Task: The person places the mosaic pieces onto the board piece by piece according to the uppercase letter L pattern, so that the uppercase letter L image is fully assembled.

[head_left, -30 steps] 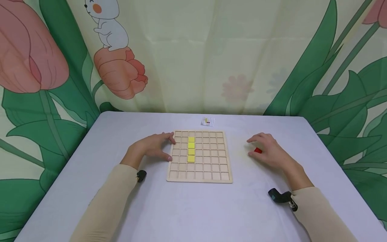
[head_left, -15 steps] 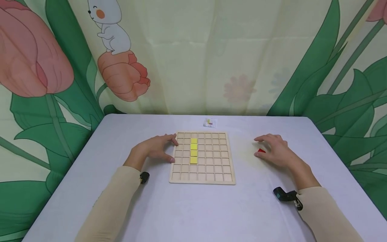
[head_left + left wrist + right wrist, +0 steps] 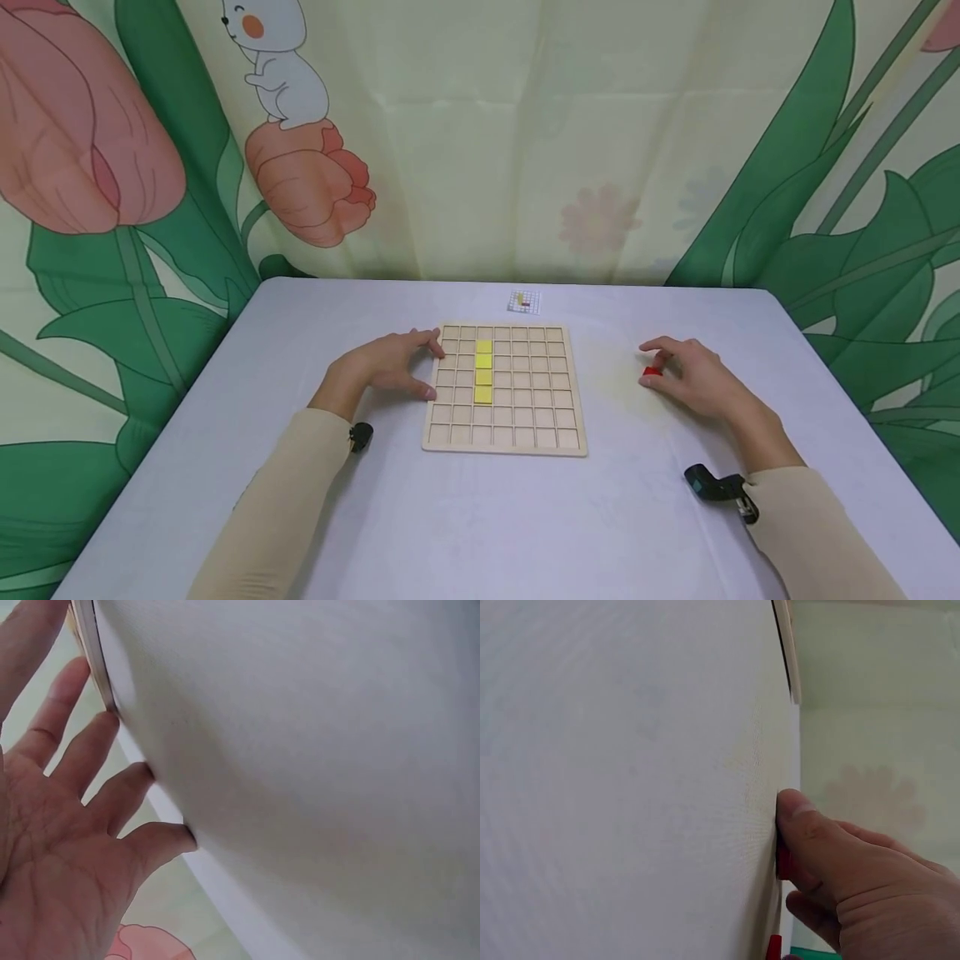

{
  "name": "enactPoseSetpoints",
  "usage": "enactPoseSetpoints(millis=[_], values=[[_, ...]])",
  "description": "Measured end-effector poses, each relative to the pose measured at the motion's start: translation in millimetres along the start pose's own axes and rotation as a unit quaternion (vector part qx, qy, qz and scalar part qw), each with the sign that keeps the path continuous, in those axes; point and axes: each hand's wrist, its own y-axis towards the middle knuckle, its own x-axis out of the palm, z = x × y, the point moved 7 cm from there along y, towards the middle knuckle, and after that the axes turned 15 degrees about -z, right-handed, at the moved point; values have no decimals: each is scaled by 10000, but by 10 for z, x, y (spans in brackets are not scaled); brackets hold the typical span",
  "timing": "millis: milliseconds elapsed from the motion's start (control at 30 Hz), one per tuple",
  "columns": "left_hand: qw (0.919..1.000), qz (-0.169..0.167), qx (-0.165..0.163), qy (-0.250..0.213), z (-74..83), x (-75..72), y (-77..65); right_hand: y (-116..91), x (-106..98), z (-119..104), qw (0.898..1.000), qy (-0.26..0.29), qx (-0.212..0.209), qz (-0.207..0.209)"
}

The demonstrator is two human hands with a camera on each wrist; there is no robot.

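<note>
A square wooden grid board [image 3: 528, 414] lies on the table, with a column of several yellow tiles [image 3: 483, 377] in its left half. At the board's left edge rests my left hand [image 3: 384, 364], its thumb and index finger touching the frame. The left wrist view shows that hand's fingers [image 3: 90, 754] spread apart. Right of the board, my right hand [image 3: 697, 382] pinches a small red tile [image 3: 652, 372] between thumb and fingers, low over the table. In the right wrist view, the thumb partly hides this red tile [image 3: 782, 862].
Behind the board lies a small printed card [image 3: 523, 302] with a coloured grid pattern. Another red piece [image 3: 774, 948] shows at the bottom of the right wrist view. A white cloth covers the table [image 3: 480, 525], and a printed curtain [image 3: 480, 167] hangs behind it.
My right hand's fingers have closed in on the red tile, which now shows between thumb and fingers. The left hand stays at the board's edge. The head view has shifted slightly.
</note>
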Motion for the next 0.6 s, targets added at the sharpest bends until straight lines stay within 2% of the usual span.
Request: enactPoseSetpoints(millis=[367, 600], values=[[10000, 15, -51, 19, -26, -7, 6, 43, -23, -182, 9968, 251, -458, 602], [10000, 17, 45, -19, -16, -10, 7, 69, -46, -383, 9922, -2, -881, 882]])
